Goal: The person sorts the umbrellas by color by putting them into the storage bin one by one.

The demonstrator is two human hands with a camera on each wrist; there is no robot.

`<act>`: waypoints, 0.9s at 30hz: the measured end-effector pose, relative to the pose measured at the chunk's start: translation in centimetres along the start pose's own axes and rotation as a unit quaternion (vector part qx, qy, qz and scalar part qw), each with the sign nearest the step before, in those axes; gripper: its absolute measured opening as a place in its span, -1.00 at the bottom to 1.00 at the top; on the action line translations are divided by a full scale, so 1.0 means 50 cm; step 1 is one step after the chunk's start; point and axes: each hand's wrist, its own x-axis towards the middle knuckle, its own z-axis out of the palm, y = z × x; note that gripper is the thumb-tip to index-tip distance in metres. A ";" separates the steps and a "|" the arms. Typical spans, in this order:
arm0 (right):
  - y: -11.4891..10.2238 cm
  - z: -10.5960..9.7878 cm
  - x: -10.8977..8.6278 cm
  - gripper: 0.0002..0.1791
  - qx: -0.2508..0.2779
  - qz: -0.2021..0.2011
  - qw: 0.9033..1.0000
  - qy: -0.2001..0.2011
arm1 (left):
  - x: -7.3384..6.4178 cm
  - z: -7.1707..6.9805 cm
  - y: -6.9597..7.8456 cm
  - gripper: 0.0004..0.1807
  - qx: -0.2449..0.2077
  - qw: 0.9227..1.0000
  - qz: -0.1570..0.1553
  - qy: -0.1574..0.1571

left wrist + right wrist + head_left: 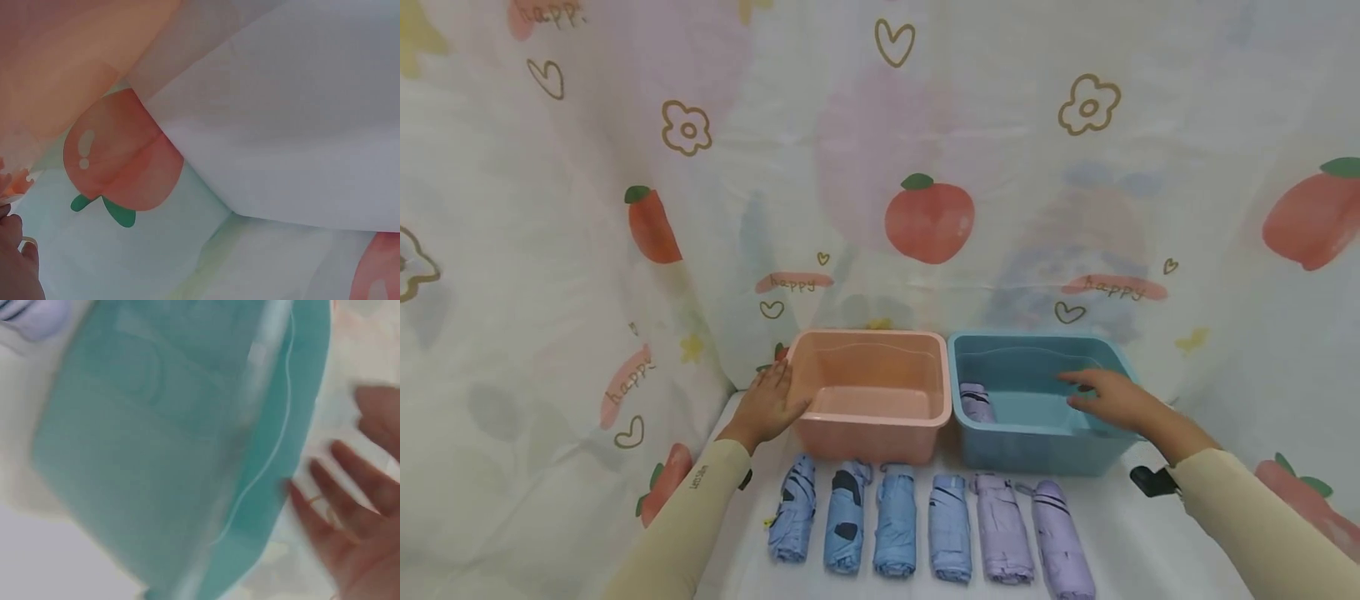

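Note:
My left hand rests at the left rim of a pink plastic bin, its fingers extended and the thumb over the edge. In the left wrist view only part of that hand shows, with a ring on one finger. Over the right part of a blue plastic bin my right hand hovers with fingers spread and nothing in them. Inside the blue bin, at its left end, lies a folded purple umbrella. The right wrist view shows the right hand blurred, beside the blue bin's wall.
In front of the bins lies a row of folded umbrellas: several blue ones, such as one with dark patches, then two purple ones at the right. A patterned curtain closes off the back and sides of the white table.

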 end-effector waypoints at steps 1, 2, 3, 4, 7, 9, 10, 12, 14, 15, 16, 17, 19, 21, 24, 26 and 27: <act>0.000 0.005 -0.014 -0.51 -0.004 -0.003 0.999 0.036 | -0.001 -0.001 0.000 -0.05 0.000 1.000 0.000 0.002; -0.001 0.011 -0.028 -0.55 -0.007 -0.004 0.997 0.072 | -0.002 -0.002 0.000 -0.05 -0.001 1.000 0.000 0.005; -0.002 0.019 -0.042 -0.58 -0.011 -0.004 0.994 0.108 | -0.002 -0.003 0.000 -0.05 -0.003 1.000 0.000 0.008; -0.002 0.028 -0.055 -0.61 -0.015 -0.005 0.990 0.141 | -0.003 -0.004 -0.001 -0.05 -0.003 1.000 0.000 0.009; -0.001 0.058 -0.096 -0.64 -0.015 0.000 0.977 0.212 | -0.003 -0.004 -0.002 -0.05 -0.002 1.000 0.002 0.010; 0.001 0.080 -0.124 -0.65 -0.009 0.011 0.973 0.231 | -0.002 -0.001 -0.003 -0.04 -0.003 1.000 0.005 0.010; 0.002 0.092 -0.136 -0.65 -0.001 0.021 0.972 0.234 | -0.001 0.000 -0.003 -0.03 -0.004 1.000 0.005 0.010; 0.004 0.117 -0.162 -0.66 0.020 0.049 0.973 0.225 | 0.000 0.002 -0.002 -0.03 -0.009 1.000 0.006 0.010; 0.004 0.146 -0.183 -0.67 0.044 0.082 0.974 0.206 | 0.001 0.002 -0.002 -0.03 -0.017 1.000 0.007 0.012; 0.004 0.162 -0.191 -0.67 0.058 0.099 0.974 0.193 | 0.001 0.002 -0.001 -0.04 -0.019 1.000 0.007 0.013; 0.003 0.178 -0.199 -0.67 0.069 0.115 0.975 0.179 | 0.001 0.002 -0.001 -0.04 -0.018 1.000 0.006 0.012; 0.003 0.195 -0.207 -0.66 0.081 0.130 0.975 0.164 | 0.001 0.002 -0.001 -0.04 -0.018 1.000 0.006 0.011; 0.002 0.228 -0.219 -0.63 0.108 0.154 0.973 0.134 | 0.001 0.002 -0.001 -0.04 -0.016 1.000 0.004 0.009; 0.001 0.260 -0.227 -0.58 0.134 0.178 0.969 0.105 | 0.001 0.001 -0.001 -0.04 -0.017 1.000 0.005 0.012; -0.003 0.302 -0.233 -0.52 0.168 0.203 0.962 0.074 | 0.000 0.000 0.001 -0.05 -0.019 1.000 0.007 0.018; -0.006 0.325 -0.234 -0.48 0.186 0.214 0.957 0.057 | -0.001 0.001 0.002 -0.04 -0.019 1.000 0.007 0.020; -0.008 0.335 -0.233 -0.46 0.195 0.220 0.955 0.048 | -0.003 0.002 0.002 -0.03 -0.018 1.000 0.006 0.018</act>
